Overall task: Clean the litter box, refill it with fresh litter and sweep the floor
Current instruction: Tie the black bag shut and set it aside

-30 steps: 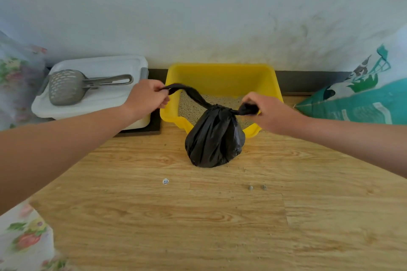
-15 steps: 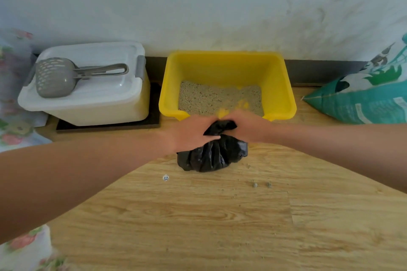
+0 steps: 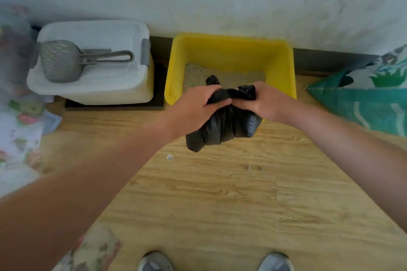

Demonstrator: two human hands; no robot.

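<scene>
Head view: no readable text anywhere; the teal and white sack (image 3: 363, 103) at far right has print on it but it's too blurred to make out. Both hands are clenched on the neck of the black bag (image 3: 222, 127): left hand (image 3: 196, 105) grips the left side of the twisted top, right hand (image 3: 264, 101) the right side, two bag tails sticking up between and behind them. The bag sits right at the near rim of the yellow litter box (image 3: 231, 50), covering part of that rim; can't tell if it rests on the floor (image 3: 220, 193) or hangs. The box stands against the wall with its long axis left-right, a thin layer of grey litter (image 3: 196, 73) inside. Left of it is a white lidded bin (image 3: 92, 81), with a grey slotted scoop (image 3: 63, 59) lying on the lid, handle pointing right. A few litter specks (image 3: 254, 168) on the floor near the bag. Shoes (image 3: 155, 262) at near edge, floral fabric (image 3: 19, 130) at left.
</scene>
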